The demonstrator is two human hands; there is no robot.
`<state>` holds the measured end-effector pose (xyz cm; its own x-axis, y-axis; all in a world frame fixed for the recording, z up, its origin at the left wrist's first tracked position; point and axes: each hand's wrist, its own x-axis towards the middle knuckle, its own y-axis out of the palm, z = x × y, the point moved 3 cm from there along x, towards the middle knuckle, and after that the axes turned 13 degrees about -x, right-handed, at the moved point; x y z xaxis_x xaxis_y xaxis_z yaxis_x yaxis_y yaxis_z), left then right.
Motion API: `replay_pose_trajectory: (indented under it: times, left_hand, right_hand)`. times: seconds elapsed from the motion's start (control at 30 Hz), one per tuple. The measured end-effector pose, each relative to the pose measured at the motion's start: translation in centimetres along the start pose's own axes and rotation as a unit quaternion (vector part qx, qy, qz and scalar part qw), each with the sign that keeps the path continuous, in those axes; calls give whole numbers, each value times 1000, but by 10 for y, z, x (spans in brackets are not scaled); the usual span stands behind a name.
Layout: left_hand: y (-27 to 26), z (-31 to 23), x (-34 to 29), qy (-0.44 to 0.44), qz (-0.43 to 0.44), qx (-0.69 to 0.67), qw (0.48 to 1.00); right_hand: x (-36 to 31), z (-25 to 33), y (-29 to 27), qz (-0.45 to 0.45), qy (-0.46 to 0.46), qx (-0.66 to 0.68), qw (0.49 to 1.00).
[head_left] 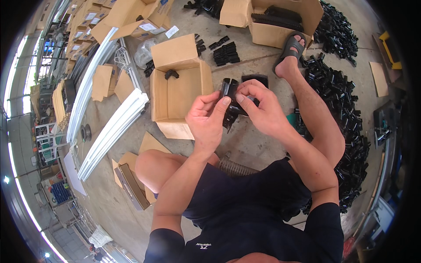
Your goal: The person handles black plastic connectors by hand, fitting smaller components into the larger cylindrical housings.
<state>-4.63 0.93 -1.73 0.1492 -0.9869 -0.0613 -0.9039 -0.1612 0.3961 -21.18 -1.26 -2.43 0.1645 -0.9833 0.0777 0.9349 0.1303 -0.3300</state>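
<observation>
A glossy black, curved joint piece [229, 87] is held upright between my two hands, above the floor. My left hand [207, 119] grips its left side, with the thumb across the front. From the right, my right hand [265, 108] pinches at its edge with thumb and forefinger. Another dark part shows just below and behind the piece, but my fingers partly hide it. Left of my hands stands an open cardboard box [180, 98] with a small bent black joint [172, 74] inside, near its back wall.
A long heap of black joint pieces [346, 127] lies beside my right leg. Another open box [272, 39], holding black parts, stands beyond it by my sandalled foot [290, 50]. Black pieces in rows [226, 54] lie on the floor ahead. Long white profiles [115, 136] rest at left.
</observation>
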Motion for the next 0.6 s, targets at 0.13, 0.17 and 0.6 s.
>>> replay_pose_trajectory:
  times: [0.13, 0.17, 0.6]
  left_hand:
    - [2, -1, 0, 1, 8, -1, 1000]
    - [2, -1, 0, 1, 7, -1, 1000]
    - [1, 0, 1, 0, 4, -9, 1000]
  right_hand:
    - [1, 6, -3, 9, 0, 1, 1000]
    - [1, 4, -1, 10, -1, 1, 1000]
    - [2, 3, 0, 4, -3, 26, 1000]
